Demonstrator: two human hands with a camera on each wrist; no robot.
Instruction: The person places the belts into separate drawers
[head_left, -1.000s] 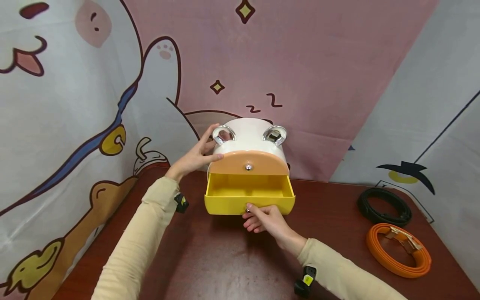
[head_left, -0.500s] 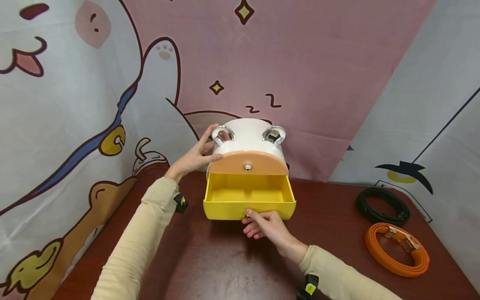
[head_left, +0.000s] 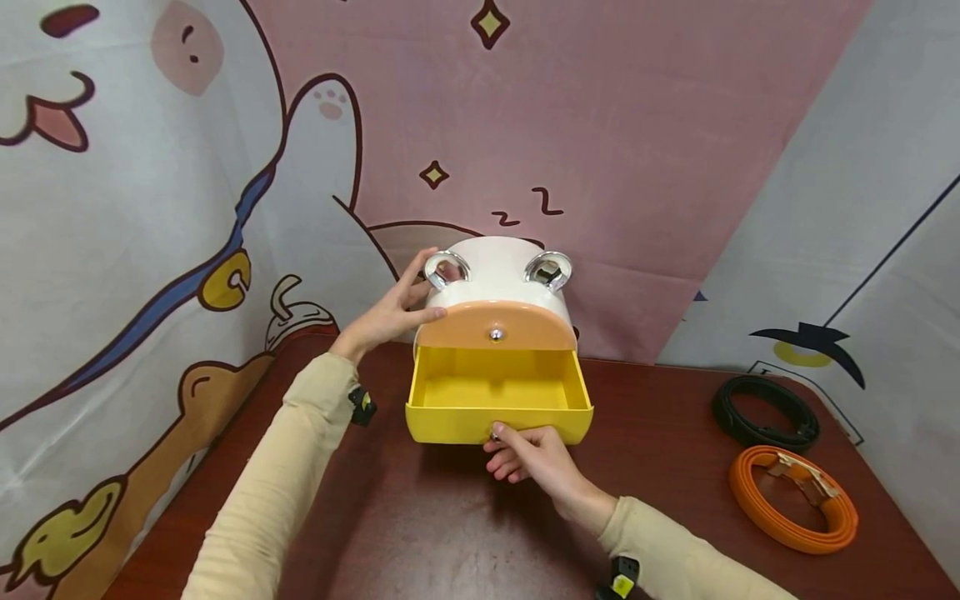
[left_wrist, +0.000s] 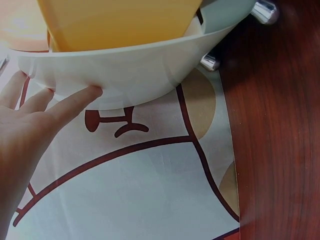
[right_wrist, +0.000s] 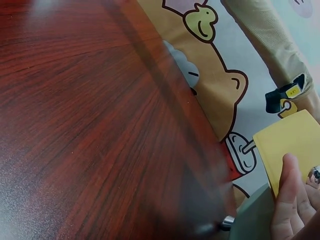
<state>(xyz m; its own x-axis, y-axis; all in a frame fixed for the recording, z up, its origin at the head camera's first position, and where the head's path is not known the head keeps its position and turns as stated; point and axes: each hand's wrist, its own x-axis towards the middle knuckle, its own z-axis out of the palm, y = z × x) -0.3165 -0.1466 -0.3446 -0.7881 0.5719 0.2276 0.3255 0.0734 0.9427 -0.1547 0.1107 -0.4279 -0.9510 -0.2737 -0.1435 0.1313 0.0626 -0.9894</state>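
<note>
A small cabinet (head_left: 493, 271) with a rounded white shell and two shiny ring-shaped ears stands against the backdrop. Its orange upper front (head_left: 457, 330) is flush and carries a silver knob. Below, a yellow drawer (head_left: 450, 426) is pulled far out, with a bare interior. My left hand (head_left: 387, 318) rests on the cabinet's left side, fingers spread along the white wall and thumb at the front edge. At the drawer's front, my right hand (head_left: 542, 465) pinches the silver drawer knob (right_wrist: 313, 177) between thumb and finger, the other fingers below it.
A coiled black belt (head_left: 766, 443) and a coiled orange belt (head_left: 795, 540) with a metal buckle lie at the right of the dark red table (head_left: 420, 542). A cartoon-printed cloth (head_left: 637, 167) hangs behind and at the sides.
The yellow drawer has slid further out toward me, along with my right hand at its knob; the last part of the movement is small. My left hand has stayed on the cabinet's side.
</note>
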